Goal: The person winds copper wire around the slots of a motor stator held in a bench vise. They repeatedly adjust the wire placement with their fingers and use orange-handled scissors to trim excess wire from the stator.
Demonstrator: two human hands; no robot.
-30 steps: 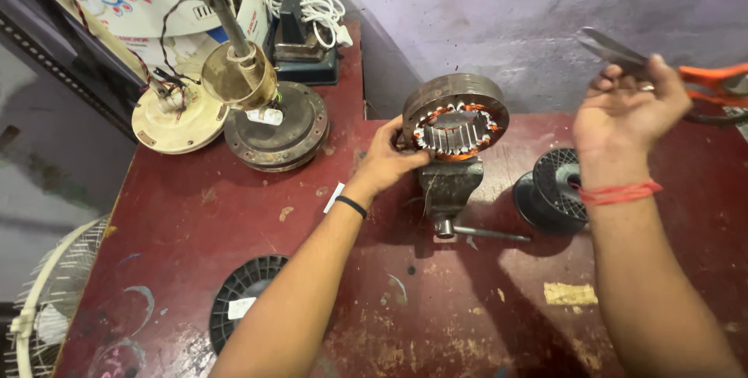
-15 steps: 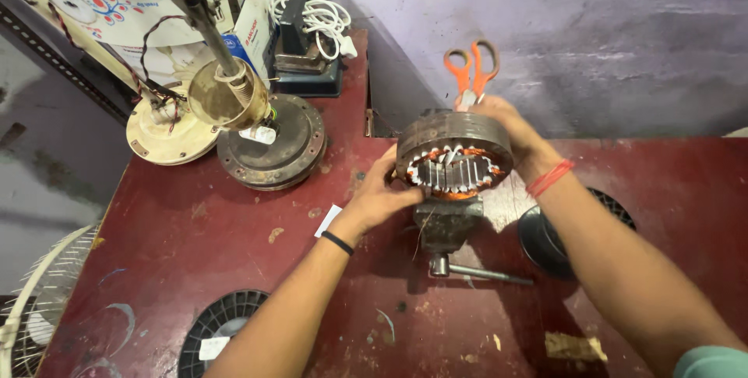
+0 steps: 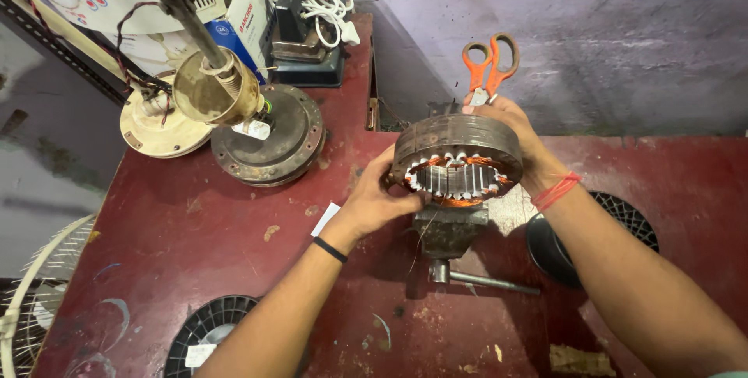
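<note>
A round motor stator (image 3: 456,148), a dark laminated ring with copper windings and pale slots, sits on a small bench vise (image 3: 448,231) on the red table (image 3: 156,222). My left hand (image 3: 378,203) grips the stator's near left rim. On the far right rim my right hand (image 3: 514,132) is wrapped around the ring, a red thread on its wrist. Orange-handled scissors (image 3: 491,66) stick up from behind the right hand's fingers; their blades are hidden.
A rusty fan motor body (image 3: 269,144) with a brass-coloured cup and rod (image 3: 214,90) stands at the back left, beside a cream cover (image 3: 156,128). Black spools lie at the front left (image 3: 206,331) and right (image 3: 604,230). The vise handle (image 3: 487,280) points right. A white cable (image 3: 315,0) lies at the back.
My right hand came down from the upper right with the scissors and now clasps the stator's far rim. The view has moved closer to the stator. My left hand stays on it.
</note>
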